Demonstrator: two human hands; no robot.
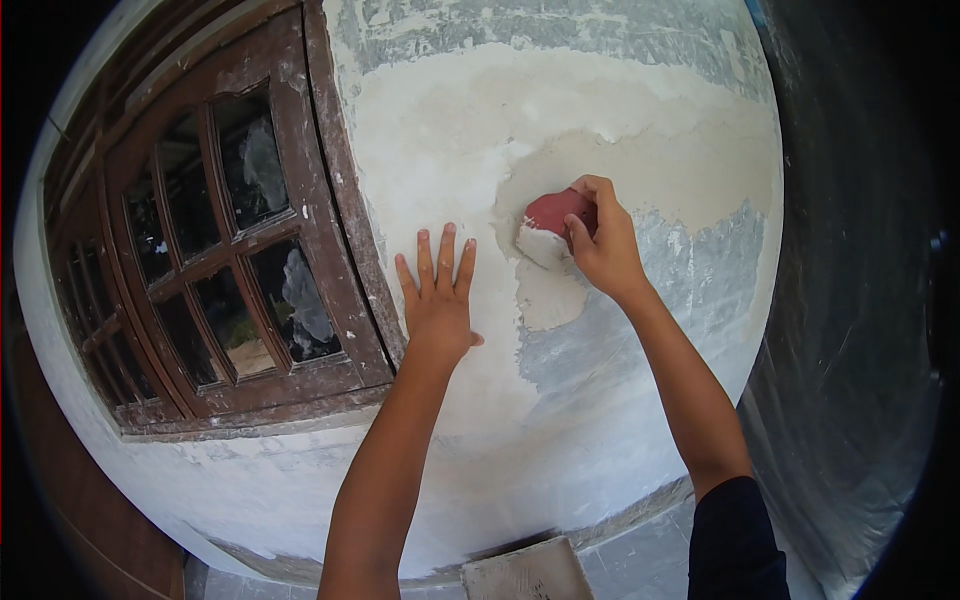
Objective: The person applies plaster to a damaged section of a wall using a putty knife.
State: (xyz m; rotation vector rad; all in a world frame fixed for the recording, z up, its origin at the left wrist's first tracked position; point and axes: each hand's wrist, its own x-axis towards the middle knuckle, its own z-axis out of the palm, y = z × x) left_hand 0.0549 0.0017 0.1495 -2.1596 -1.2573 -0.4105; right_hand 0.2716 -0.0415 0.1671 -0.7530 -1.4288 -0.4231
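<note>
My right hand [590,240] grips a flat red scraper [550,212], its lower part coated in pale filler, against a patch of beige filler [548,300] on the wall [440,120]. Thumb and fingers are closed on the scraper's upper right side. My left hand [437,300] lies open on the white coated surface left of the scraper, fingers spread and pointing up. Around the filler, parts of the wall are grey and blotchy, mostly at the top and lower right.
A brown wooden window [180,265] with several glass panes is at the left. A filler-smeared board [515,570] lies at the wall's foot on grey tiled floor [650,555]. Clear plastic sheeting [850,350] hangs along the right side.
</note>
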